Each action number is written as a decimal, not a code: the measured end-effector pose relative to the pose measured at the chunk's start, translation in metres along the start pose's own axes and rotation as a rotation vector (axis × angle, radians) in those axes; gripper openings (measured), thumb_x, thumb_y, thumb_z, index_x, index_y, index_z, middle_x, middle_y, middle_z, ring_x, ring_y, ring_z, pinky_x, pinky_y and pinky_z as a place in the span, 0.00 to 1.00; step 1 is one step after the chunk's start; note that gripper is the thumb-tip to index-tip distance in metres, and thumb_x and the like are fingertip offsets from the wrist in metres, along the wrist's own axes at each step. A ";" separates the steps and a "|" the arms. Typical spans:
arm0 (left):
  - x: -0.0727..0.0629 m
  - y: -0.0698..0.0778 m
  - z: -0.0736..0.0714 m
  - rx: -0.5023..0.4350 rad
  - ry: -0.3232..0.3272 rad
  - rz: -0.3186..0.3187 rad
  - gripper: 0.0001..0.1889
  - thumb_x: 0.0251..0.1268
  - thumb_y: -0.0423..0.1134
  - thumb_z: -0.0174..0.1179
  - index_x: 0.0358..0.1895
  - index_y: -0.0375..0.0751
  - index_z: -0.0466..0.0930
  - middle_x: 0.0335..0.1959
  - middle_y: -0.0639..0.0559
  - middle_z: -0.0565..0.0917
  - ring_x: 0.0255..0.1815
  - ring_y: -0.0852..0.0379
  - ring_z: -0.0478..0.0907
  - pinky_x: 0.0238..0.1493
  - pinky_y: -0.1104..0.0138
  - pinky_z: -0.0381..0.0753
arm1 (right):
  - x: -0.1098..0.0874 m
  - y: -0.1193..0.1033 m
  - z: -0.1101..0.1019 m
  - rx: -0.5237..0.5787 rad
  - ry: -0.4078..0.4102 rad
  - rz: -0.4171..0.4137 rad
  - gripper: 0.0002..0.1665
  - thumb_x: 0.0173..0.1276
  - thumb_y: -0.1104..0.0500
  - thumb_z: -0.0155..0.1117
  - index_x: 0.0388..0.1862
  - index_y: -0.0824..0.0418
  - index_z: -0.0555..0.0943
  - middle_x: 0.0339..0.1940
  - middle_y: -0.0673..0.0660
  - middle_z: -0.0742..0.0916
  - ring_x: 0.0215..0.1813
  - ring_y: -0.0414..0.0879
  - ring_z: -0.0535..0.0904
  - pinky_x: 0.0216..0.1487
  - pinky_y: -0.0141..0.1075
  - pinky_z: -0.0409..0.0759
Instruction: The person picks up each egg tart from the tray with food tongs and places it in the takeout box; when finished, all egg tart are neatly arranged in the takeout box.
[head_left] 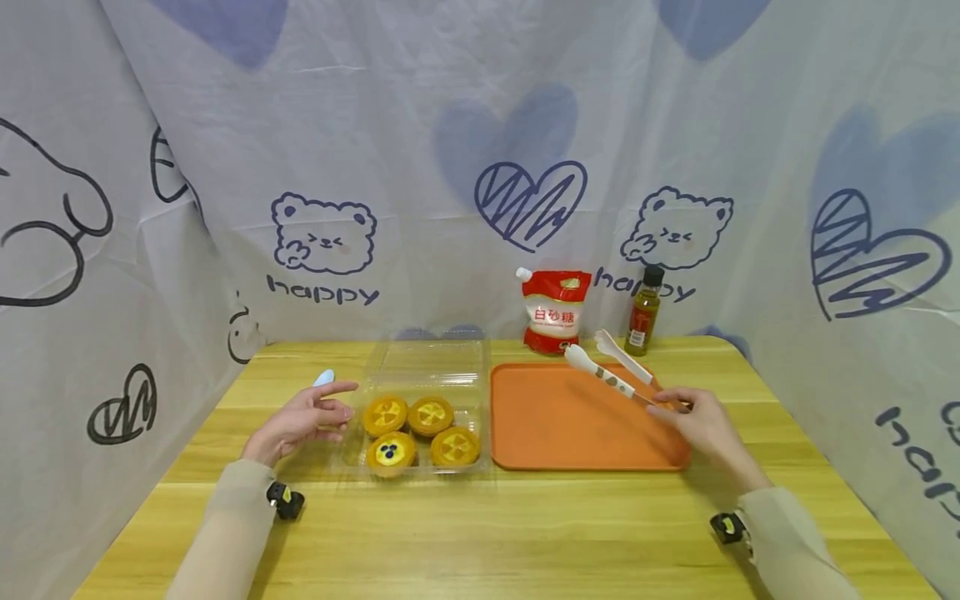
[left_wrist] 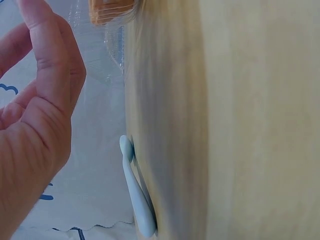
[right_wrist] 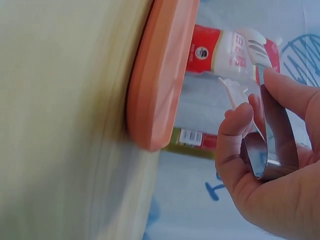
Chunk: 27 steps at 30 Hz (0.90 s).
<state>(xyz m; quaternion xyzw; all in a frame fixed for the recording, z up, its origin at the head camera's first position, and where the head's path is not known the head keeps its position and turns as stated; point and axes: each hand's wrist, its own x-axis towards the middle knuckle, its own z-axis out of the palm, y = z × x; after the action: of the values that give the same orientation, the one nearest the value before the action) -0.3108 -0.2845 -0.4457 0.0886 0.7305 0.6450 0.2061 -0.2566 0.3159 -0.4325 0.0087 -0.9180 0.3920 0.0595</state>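
Note:
My right hand (head_left: 697, 417) grips a pair of tongs (head_left: 600, 371) above the right part of an orange tray (head_left: 517, 458). The tongs have a bent metal band (right_wrist: 280, 145) within the fingers, and their pale tips stand apart with nothing between them. My left hand (head_left: 303, 421) hovers beside the left side of a clear plastic box (head_left: 468, 379), loosely bent fingers holding nothing. Whether its fingertips touch the box is unclear. Inside the box, its lid (head_left: 431, 358) raised, lie several egg tarts (head_left: 386, 414); one tart (head_left: 392, 454) has dark blue berries on top.
Behind the tray stand a red and white bag of sugar (head_left: 553, 312) and a bottle of yellowish liquid (head_left: 643, 312). A light blue spoon-shaped utensil (left_wrist: 137, 192) lies on the wooden table (head_left: 450, 542) near the left hand. Patterned cloth (head_left: 420, 125) encloses the table's back and sides.

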 end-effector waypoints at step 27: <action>0.001 -0.001 -0.001 0.001 0.003 0.006 0.36 0.70 0.29 0.56 0.77 0.34 0.49 0.40 0.43 0.81 0.32 0.56 0.80 0.35 0.64 0.87 | -0.010 0.048 -0.032 0.076 0.074 0.169 0.32 0.65 0.52 0.69 0.59 0.74 0.77 0.46 0.64 0.86 0.32 0.34 0.82 0.33 0.31 0.82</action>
<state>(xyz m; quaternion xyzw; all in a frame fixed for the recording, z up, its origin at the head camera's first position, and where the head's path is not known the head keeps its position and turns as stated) -0.3121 -0.2855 -0.4470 0.0899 0.7310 0.6453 0.2029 -0.2468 0.3719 -0.4468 -0.0812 -0.8971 0.4302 0.0595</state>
